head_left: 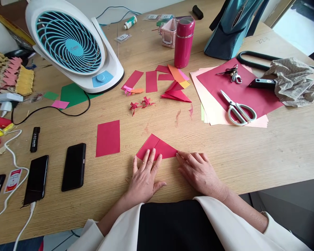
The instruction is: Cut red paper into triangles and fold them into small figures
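Note:
A red sheet of paper (pixel 162 147), folded into a triangle with a crease running down from its peak, lies flat on the wooden table. My left hand (pixel 146 174) rests on its lower left edge, fingers spread and the thumb out to the side. At the triangle's right corner, my right hand (pixel 199 170) presses with its fingertips, the fingers curled and close together. Left of the triangle is a flat red paper rectangle (pixel 107 138). Behind it sit small folded red paper pieces (pixel 147 101) and a folded red paper shape (pixel 176 94).
A white fan (pixel 101 48) and a red flask (pixel 184 43) stand at the back. Scissors (pixel 239 111) and keys (pixel 233 72) lie on stacked paper (pixel 217 108) at right, near a blue bag (pixel 222 38). Phones (pixel 73 167) and cables lie at left.

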Motion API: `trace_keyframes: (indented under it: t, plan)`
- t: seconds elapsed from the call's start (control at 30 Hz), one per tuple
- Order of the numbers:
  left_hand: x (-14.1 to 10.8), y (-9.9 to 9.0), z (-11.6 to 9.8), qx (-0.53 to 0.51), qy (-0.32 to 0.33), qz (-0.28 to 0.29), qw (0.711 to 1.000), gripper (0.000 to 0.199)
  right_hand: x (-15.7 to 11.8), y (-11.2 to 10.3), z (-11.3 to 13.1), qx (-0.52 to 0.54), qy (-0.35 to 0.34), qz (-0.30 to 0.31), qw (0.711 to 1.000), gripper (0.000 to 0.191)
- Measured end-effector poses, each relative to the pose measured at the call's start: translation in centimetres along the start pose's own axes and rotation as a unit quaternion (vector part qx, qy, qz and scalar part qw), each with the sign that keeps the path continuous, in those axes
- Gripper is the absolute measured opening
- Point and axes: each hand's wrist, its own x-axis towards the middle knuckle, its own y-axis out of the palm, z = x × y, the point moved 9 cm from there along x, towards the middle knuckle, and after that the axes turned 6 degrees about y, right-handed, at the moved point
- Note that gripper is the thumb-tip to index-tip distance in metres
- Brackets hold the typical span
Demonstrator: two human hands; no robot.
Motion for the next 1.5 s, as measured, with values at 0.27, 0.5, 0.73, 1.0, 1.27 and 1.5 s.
trace_keyframes:
  t: [0.27,0.5,0.73,1.0,1.27,1.5]
  plan:
    - [-3.2,0.6,1.8,0.018,-0.070,-0.002,0.997,0.086,-0.3,0.2,-0.3,-0.013,0.014,0.004,1.000,0.035]
    - [-3.3,0.2,1.9,0.001,-0.097,0.005,0.995,0.081,-0.5,0.5,-0.5,-0.043,0.047,-0.006,0.998,0.034]
    - [-2.1,-1.8,2.8,-0.046,-0.092,-0.037,0.994,0.060,-0.9,0.2,0.7,-0.050,0.063,-0.035,0.996,0.027]
    - [0.9,-3.1,6.3,-0.120,-0.191,-0.100,0.969,0.049,-1.8,-0.1,1.1,-0.012,0.094,-0.021,0.995,0.019]
    - [3.1,-2.3,7.3,-0.194,-0.256,-0.104,0.941,0.051,-2.0,-0.3,0.8,0.033,0.094,-0.049,0.994,0.019]
    - [3.0,-2.5,6.6,-0.336,-0.208,-0.107,0.912,0.040,-2.8,-0.7,-1.3,0.129,0.148,-0.079,0.977,0.028]
